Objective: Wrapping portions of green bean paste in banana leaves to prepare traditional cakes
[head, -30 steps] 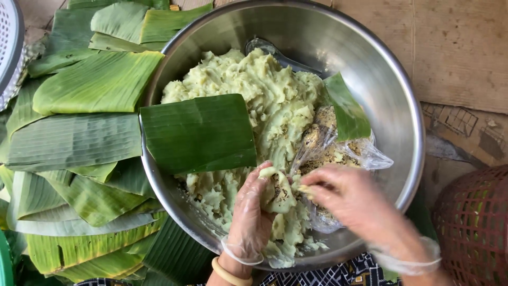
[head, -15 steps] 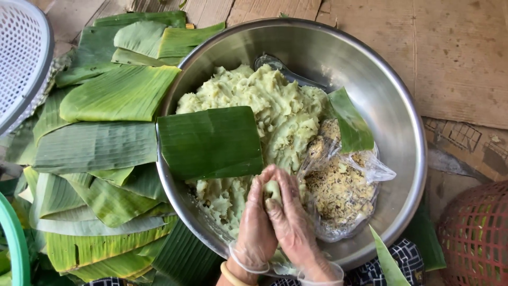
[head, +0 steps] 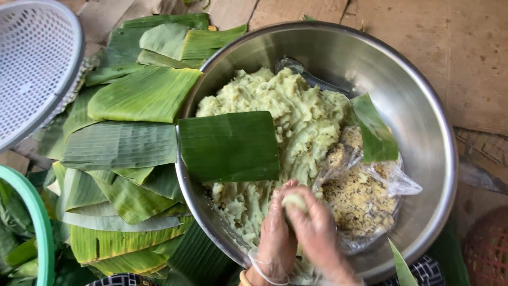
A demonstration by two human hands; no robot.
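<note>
Both my hands, in thin clear plastic gloves, are pressed together over the near side of a big steel bowl (head: 423, 122). My left hand (head: 275, 238) and my right hand (head: 323, 238) close around one small lump of pale green dough (head: 292, 200), which shows between the fingers. A large mass of the same green dough (head: 286, 111) fills the bowl. A dark green square of banana leaf (head: 230, 145) lies flat across the bowl's left rim. Right of my hands sits a clear plastic bag of yellowish crumbly filling (head: 360, 201).
Cut banana leaves (head: 121, 143) are stacked left of the bowl. A white perforated basket (head: 32, 63) is at the top left, a green basket rim (head: 37, 222) at the bottom left, a reddish woven basket (head: 487, 249) at the bottom right. Another leaf piece (head: 373, 127) leans inside the bowl.
My right hand left the filling bag and joined my left hand; both now close around the dough lump. The view has shifted, showing more of the white basket.
</note>
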